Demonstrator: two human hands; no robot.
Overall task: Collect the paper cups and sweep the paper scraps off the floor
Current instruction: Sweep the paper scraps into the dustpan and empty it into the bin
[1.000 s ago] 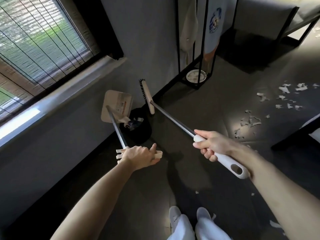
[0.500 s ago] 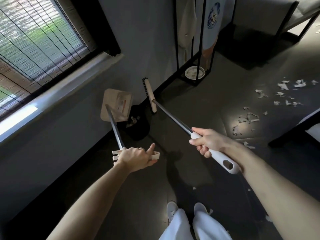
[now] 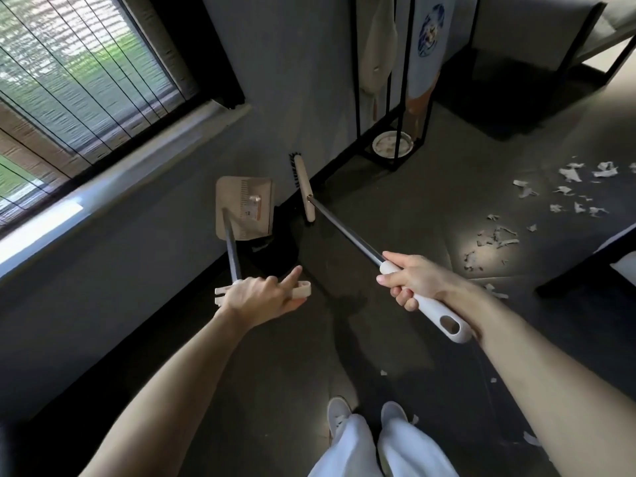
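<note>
Writing: small sticker (image 3: pixel 253 204) on the dustpan (image 3: pixel 244 208), print too small to read; hanging cloth (image 3: pixel 428 36) by the wall (image 3: pixel 292 80) carries a round blue emblem, unreadable.
Broom (image 3: pixel 344 228): long axis runs from the white handle at lower right, up and left, to the head near the foot of the wall. Head lies crosswise to the shaft, dark bristles on the wall side. Contact with the floor (image 3: pixel 395 218) cannot be told.
Dustpan: pole runs from the top handle up and slightly left to the pan, which is beside the broom head, apart from it, broad face toward the camera.
Left hand (image 3: pixel 261 297): grip wrapped round the dustpan's top handle, index finger stretched out straight.
Right hand (image 3: pixel 418 280): grip curled tight round the broom's white handle, where it meets the metal shaft.
Paper scraps (image 3: pixel 499 237): scattered on the floor to the right, well apart from the broom head; a few more near the shoes (image 3: pixel 339 413).
</note>
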